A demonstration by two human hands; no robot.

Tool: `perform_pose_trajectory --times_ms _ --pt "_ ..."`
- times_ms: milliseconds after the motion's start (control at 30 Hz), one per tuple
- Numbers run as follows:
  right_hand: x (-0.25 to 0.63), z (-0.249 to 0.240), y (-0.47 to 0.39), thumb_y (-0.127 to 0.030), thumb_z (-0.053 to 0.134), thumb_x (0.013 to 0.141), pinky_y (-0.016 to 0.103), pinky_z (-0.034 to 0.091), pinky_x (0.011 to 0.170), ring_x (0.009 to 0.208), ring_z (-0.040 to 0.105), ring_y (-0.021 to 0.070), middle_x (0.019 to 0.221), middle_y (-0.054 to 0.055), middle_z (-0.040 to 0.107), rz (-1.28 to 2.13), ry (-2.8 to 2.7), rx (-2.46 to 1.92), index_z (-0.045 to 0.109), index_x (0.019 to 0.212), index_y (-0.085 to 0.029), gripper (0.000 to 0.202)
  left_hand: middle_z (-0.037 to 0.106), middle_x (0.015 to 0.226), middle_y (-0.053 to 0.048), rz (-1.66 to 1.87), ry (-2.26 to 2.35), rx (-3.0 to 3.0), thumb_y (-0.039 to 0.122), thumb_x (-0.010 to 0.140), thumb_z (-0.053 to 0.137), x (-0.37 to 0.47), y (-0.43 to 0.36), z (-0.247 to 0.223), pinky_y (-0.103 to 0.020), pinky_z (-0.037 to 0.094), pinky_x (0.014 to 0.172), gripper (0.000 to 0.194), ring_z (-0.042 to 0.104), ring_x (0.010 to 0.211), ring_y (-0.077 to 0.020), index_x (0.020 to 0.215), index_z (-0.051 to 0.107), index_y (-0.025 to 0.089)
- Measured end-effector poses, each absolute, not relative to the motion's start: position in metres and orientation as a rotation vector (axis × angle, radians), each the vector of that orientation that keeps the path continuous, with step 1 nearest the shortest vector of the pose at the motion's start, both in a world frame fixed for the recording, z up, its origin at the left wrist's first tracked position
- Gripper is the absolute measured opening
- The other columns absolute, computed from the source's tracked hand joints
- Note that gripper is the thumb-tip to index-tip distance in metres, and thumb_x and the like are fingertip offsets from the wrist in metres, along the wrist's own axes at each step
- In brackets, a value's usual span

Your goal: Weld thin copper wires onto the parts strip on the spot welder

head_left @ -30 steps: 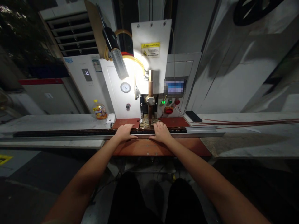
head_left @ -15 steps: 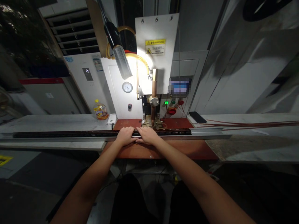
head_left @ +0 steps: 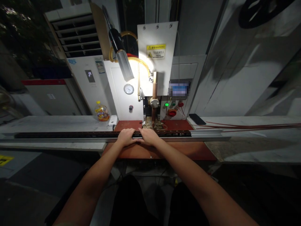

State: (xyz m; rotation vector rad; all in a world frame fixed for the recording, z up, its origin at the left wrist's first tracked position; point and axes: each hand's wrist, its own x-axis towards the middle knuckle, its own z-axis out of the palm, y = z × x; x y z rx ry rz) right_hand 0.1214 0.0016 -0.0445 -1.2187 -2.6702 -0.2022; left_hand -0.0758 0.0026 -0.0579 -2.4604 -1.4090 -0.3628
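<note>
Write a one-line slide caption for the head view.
Left hand and right hand rest on a long dark strip before a lamp-lit machine.

In front of you, the bottle (head_left: 102, 113) stands on the desk (head_left: 58, 122), left of the machine (head_left: 154, 78); the phone (head_left: 197, 119) lies to its right, beside the rods (head_left: 244, 126).
</note>
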Motion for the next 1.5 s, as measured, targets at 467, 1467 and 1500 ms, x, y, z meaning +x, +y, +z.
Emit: perform_pose_trajectory --times_ms 467,1467,1500 --pt "0.132 -0.048 -0.002 -0.073 0.037 0.084 0.035 0.045 0.085 0.097 0.06 0.0256 0.105 0.014 0.065 -0.304 -2.576 -1.404 0.059 0.105 -0.017 0.063 0.067 0.108 -0.011 -0.386 -1.332 -2.634 0.073 0.071 0.056 -0.081 -0.002 -0.048 -0.035 0.045 0.084 0.069 0.062 0.099 -0.0271 0.116 0.058 0.02" --pt "0.127 -0.048 0.0 -0.078 0.03 0.082 0.036 0.046 0.083 0.1 0.059 0.0259 0.107 0.016 0.064 -0.27 -2.556 -1.503 0.059 0.108 -0.016 0.073 0.071 0.096 -0.009 -0.363 -1.645 -2.364 0.069 0.072 0.051 -0.177 0.018 -0.065 -0.033 0.044 0.075 0.056 0.063 0.092 -0.0276 0.102 0.068 0.024" --pt "0.126 -0.047 0.0 -0.078 0.03 0.082 0.036 0.046 0.084 0.1 0.058 0.026 0.109 0.016 0.063 -0.263 -2.561 -1.509 0.059 0.108 -0.016 0.073 0.071 0.096 -0.008 -0.359 -1.651 -2.356 0.069 0.072 0.051 -0.177 0.018 -0.065 -0.033 0.044 0.075 0.056 0.063 0.092 -0.0276 0.102 0.068 0.024"
